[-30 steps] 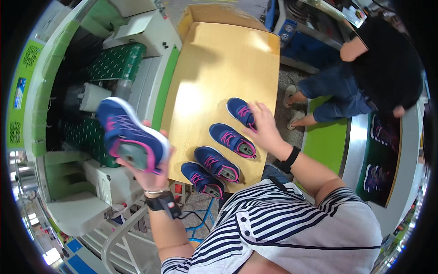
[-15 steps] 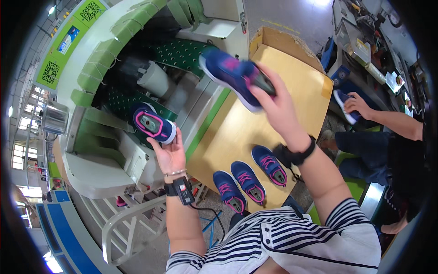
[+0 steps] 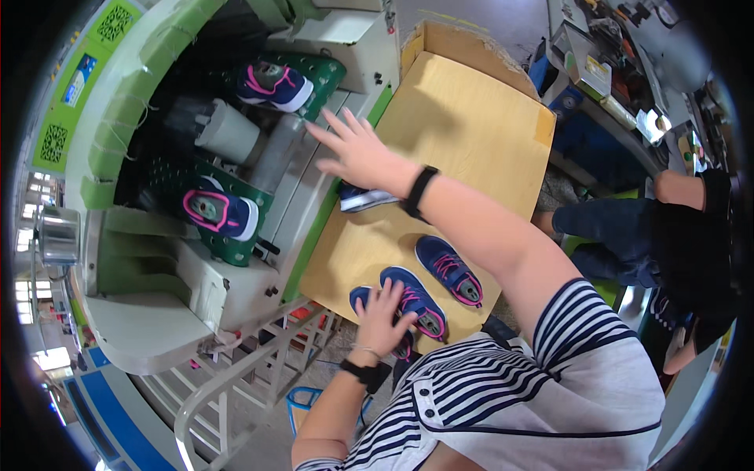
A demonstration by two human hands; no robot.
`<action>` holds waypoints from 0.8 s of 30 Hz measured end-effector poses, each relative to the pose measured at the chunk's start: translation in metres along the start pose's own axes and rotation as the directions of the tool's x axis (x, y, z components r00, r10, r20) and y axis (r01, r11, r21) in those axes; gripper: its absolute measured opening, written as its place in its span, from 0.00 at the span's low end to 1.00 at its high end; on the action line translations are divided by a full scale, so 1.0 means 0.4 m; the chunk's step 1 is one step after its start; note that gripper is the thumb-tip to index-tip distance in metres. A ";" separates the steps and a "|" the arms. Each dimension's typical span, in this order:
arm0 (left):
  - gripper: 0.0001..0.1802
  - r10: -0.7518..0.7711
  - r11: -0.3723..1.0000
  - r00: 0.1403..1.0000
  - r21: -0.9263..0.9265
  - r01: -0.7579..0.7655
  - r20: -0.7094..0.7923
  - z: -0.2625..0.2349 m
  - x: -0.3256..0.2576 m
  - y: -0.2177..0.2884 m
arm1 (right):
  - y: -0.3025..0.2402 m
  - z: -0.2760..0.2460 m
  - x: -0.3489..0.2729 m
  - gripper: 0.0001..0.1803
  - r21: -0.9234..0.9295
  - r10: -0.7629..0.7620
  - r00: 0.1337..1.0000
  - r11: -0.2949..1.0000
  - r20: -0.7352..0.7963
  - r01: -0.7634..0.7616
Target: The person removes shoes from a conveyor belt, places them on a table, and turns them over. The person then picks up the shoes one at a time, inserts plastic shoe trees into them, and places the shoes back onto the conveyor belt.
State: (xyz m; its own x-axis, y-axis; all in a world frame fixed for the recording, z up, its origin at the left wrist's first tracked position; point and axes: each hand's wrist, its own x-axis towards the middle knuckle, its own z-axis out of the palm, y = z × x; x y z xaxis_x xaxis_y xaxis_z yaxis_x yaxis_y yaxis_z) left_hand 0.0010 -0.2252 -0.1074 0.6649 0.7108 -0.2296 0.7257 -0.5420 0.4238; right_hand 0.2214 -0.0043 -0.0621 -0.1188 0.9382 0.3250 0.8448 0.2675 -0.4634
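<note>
Two navy sneakers with pink collars rest on perforated green plates inside the machine: a far sneaker [image 3: 271,85] and a nearer sneaker [image 3: 214,210]. Just right of the far one hovers my right hand [image 3: 363,153], fingers spread and holding nothing. Under that wrist, a dark blue shoe with a white sole [image 3: 363,198] lies on the table, partly hidden. My left hand [image 3: 380,320] is at the near table edge with fingers apart, over a left sneaker [image 3: 359,297] that it partly covers. Beside it are a middle sneaker [image 3: 415,302] and a right sneaker [image 3: 449,271] with pink laces.
A wooden table [image 3: 463,133] adjoins the white and green machine [image 3: 188,314], whose cavity holds a pale cylinder [image 3: 228,132]. Cardboard [image 3: 471,47] edges the table's far side. On the right sits another person [image 3: 683,235]. Metal railings [image 3: 228,400] stand at lower left.
My right hand has put its sneaker on the far plate and let go. My left hand has left the nearer sneaker and come down to the table's shoes. The view has shifted.
</note>
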 end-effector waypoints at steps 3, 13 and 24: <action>0.36 0.006 0.978 0.996 -0.205 -0.024 -0.086 0.058 0.023 0.007 | 0.194 0.106 -0.249 0.52 0.069 0.191 0.924 0.972 0.332 -0.226; 0.29 -0.027 0.963 0.988 -0.270 -0.016 -0.155 0.072 0.000 0.008 | 0.143 0.043 -0.397 0.54 0.297 0.429 0.785 0.757 0.447 -0.583; 0.29 -0.036 0.963 0.984 -0.271 -0.012 -0.172 0.085 0.004 0.015 | 0.340 -0.229 -0.674 0.38 -0.541 0.342 0.937 0.777 -0.065 -0.322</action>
State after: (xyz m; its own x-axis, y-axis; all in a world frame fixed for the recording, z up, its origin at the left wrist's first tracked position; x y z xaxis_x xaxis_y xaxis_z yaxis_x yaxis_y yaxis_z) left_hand 0.0123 -0.2424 -0.1351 0.5979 0.7965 -0.0903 0.6427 -0.4090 0.6478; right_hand 0.4162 -0.2409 -0.1374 0.2121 0.9566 0.1998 0.9769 -0.2128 -0.0183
